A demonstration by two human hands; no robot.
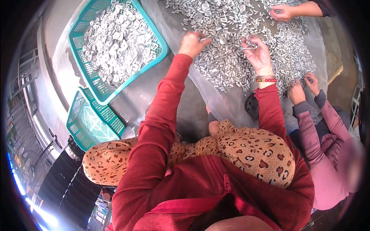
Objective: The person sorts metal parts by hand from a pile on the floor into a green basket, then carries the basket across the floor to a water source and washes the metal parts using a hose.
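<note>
My left hand (191, 45) is at the left edge of a spread heap of small grey metal pellets (227, 71). Its thumb and fingers are pinched on a small grey metal piece. To the right, my right hand (259, 57) is turned palm up above the heap. Its fingers curl around a silver slotted metal piece (249, 46); whether more lie behind it I cannot tell. Among the pellets lie round discs (214, 72) and slotted flat pieces (224, 18). A teal plastic basket (135, 81) at the left holds many flat slotted pieces and discs (119, 44).
Another green basket (90, 117) stands tilted below the full one. Clear plastic sheeting (204, 79) lies under the heap. At the right, a co-worker in a pink sleeve (308, 129) has both hands at the heap's edge. Another person's hand (283, 13) reaches in at the far right.
</note>
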